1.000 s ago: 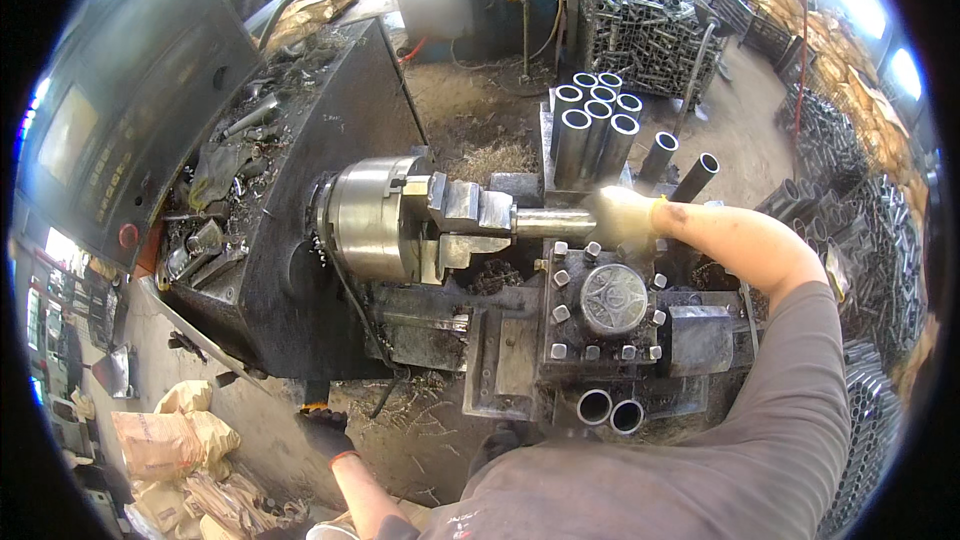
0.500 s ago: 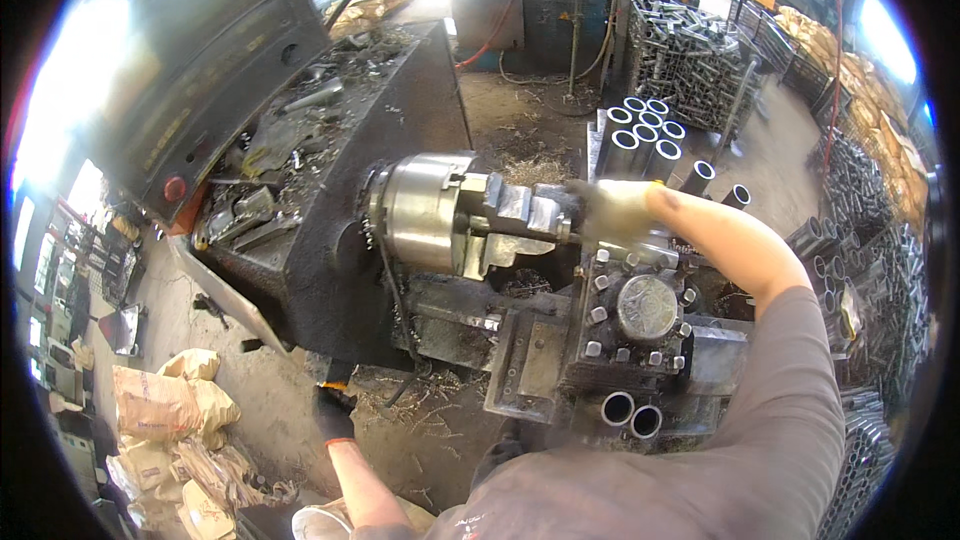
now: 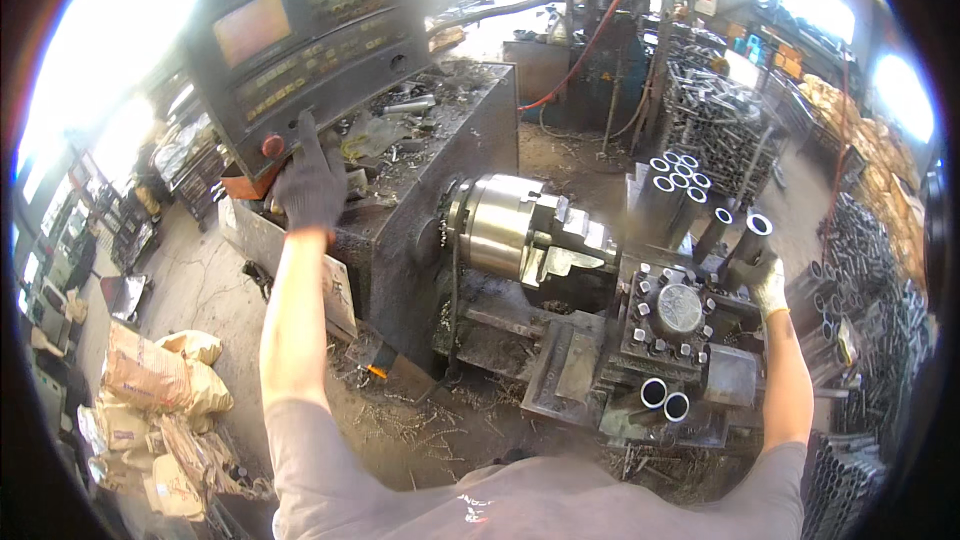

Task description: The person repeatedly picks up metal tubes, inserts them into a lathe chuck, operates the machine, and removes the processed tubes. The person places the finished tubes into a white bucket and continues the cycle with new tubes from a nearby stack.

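My left hand, in a dark glove, reaches up to the machine's control panel. One finger stretches to the panel's lower edge, just right of a red round button; whether it presses anything is unclear. At the right, my right hand, in a pale and dark glove, is closed round an upright metal tube beside the tool post. Between my arms lies the lathe, with a shiny chuck and stepped jaws. The square tool post carries several bolts round its top.
More tubes stand grouped behind the tool post, and two short tubes stand at its near side. Metal chips cover the headstock top. Paper sacks lie on the floor at left; stacked metal parts line the right side.
My left hand has risen from low beside the machine to the control panel. My right hand has left the chuck jaws and gripped a tube farther right. The view has shifted, showing more panel.
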Available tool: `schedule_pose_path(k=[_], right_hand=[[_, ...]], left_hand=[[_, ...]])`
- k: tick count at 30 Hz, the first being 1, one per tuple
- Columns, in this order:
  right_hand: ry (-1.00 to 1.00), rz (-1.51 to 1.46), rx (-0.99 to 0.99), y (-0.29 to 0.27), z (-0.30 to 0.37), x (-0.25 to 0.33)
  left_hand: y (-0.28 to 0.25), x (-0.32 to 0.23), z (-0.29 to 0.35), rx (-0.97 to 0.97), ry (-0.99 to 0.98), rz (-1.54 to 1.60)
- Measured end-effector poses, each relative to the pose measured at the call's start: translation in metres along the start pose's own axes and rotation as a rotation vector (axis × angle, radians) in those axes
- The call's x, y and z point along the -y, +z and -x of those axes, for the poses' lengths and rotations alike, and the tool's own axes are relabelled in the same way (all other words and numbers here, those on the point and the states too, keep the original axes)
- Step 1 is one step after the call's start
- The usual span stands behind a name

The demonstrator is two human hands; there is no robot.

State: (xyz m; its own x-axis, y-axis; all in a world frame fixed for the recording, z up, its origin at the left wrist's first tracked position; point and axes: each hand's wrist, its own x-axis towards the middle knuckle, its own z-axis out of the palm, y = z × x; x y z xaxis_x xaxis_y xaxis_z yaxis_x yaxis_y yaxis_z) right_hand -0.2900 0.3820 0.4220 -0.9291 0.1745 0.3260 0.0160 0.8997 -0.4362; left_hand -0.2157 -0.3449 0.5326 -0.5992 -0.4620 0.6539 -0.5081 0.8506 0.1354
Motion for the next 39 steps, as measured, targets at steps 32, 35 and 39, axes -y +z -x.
schedule_pose_path(k=[32, 35, 39], right_hand=[[-1.011, -0.699, 1.588, 0.103, 0.503, 0.237], [-1.335, -0.523, 1.681, 0.107, 0.602, 0.281], [-1.838, -0.590, 1.850, 0.075, 0.734, 0.325]], left_hand=[[-0.208, 0.156, 0.831, 1.065, -0.945, 0.178], [-0.285, 0.189, 0.979, 0.802, -1.561, 0.189], [-0.374, 0.164, 1.150, 0.448, -2.044, 0.062]])
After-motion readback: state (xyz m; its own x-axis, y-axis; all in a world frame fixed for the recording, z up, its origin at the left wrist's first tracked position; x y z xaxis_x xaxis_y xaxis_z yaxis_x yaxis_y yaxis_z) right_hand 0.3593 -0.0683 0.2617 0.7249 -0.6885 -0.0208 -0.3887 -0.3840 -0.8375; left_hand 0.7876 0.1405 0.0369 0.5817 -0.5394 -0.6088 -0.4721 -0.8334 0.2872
